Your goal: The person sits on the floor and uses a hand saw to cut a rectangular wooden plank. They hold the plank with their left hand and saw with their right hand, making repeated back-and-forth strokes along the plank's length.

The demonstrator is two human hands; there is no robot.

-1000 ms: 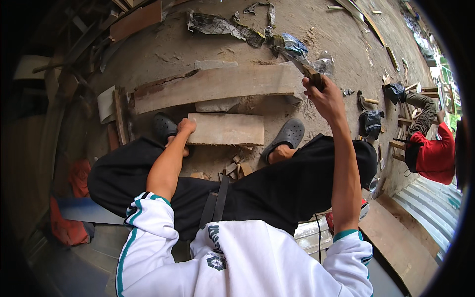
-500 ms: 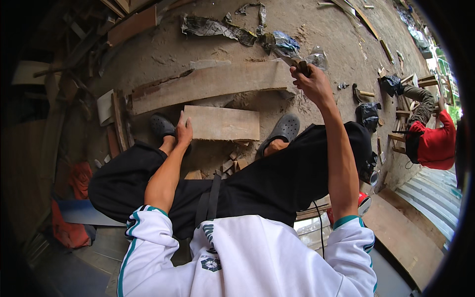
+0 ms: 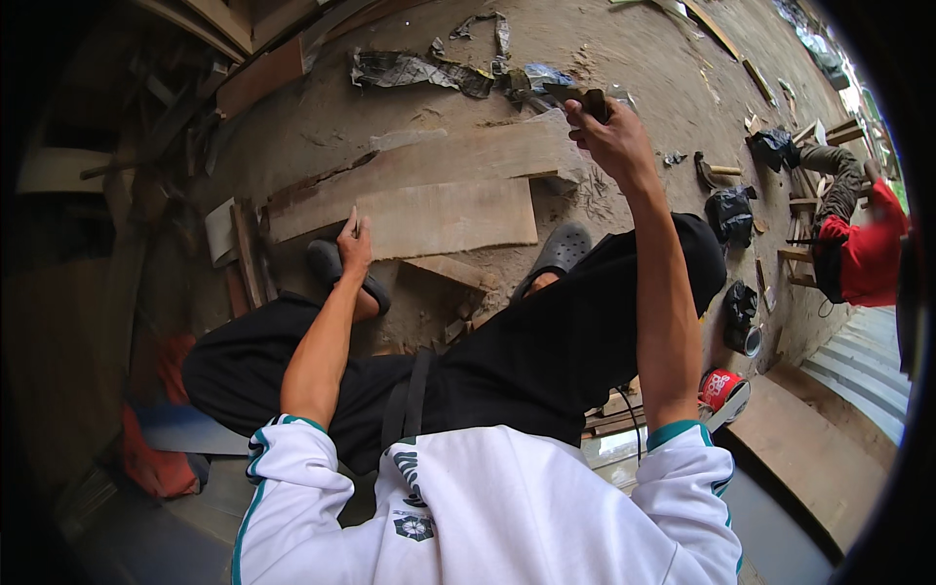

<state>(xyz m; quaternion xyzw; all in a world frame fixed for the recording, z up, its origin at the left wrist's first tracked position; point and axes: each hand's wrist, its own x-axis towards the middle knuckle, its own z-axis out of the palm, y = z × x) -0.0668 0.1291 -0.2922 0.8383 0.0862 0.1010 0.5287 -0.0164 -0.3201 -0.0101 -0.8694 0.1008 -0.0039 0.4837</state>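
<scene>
Left of frame: scrap strips (image 3: 250, 255) on the floor (image 3: 292, 117), apart from the work. Left of centre: left hand (image 3: 354, 246) looks to be grasping the left end of the short board (image 3: 453, 216), thumb by its near corner. Board sits mid-frame, top edge overlapping the long board (image 3: 468, 158) behind it. Long board's upper-left edge is dark and ragged; reads as untrimmed. Short board is one piece, outline roughly rectangular, so likely cut to shape already; no fresh cut or mark I can make out. Loose wood piece (image 3: 450, 270) just below it, offcuts (image 3: 455, 330) lower: some cutting probably done. Upper right of centre: right hand (image 3: 614, 138) wrapped round the handle of a dark bladed tool (image 3: 589, 101), blade well apart from the short board, so no cut in progress. How much is left: can't tell.
</scene>
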